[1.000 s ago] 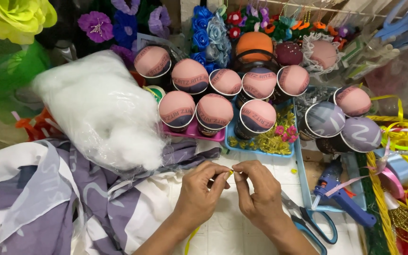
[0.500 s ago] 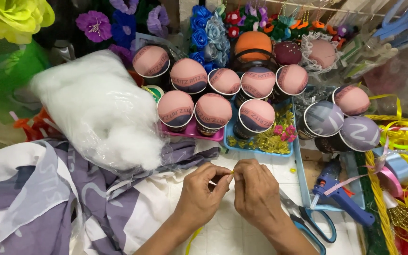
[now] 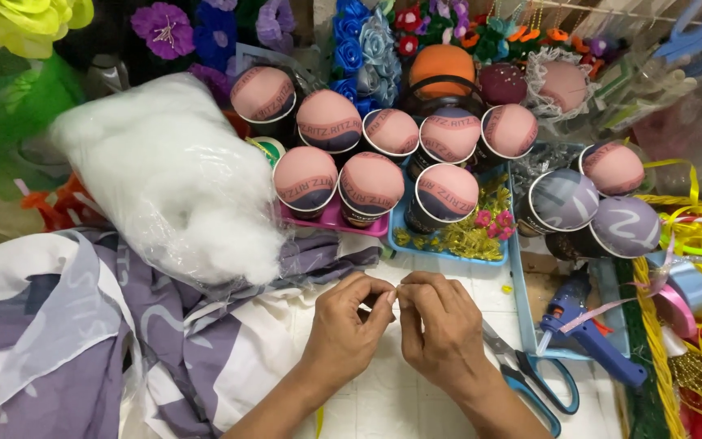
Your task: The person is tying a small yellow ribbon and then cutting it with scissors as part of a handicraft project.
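The left hand (image 3: 343, 329) and the right hand (image 3: 440, 329) are brought together over the white worktop (image 3: 400, 398), their fingertips meeting just above its middle. Both hands are curled nearly shut, with thumb and forefinger pressed together in a pinch. Between the two pinches a very small pale yellow piece (image 3: 396, 294) is held; only a sliver of it is shown, and its shape cannot be made out. A thin yellow strip (image 3: 318, 421) is seen under the left wrist at the lower edge.

Just beside the right hand, blue-handled scissors (image 3: 530, 378) are laid on the worktop, blades pointing toward the wrist. Further right, a blue glue gun (image 3: 587, 329) is rested against a light blue tray (image 3: 517, 305). Beyond the hands, a second blue tray (image 3: 448, 254) is filled with small yellow-green trimmings (image 3: 469, 237) and a few pink flowers (image 3: 493, 221). Cups capped with domed pink-and-grey fabric cushions (image 3: 371, 183) are clustered behind it, some of them standing on a pink tray (image 3: 331, 221).

To the left, a clear bag of white stuffing (image 3: 164, 179) is lain upon purple and white cloth (image 3: 83, 325). Coils of yellow ribbon (image 3: 700, 244) are heaped at the right edge, and artificial flowers (image 3: 164, 28) are ranged along the back.
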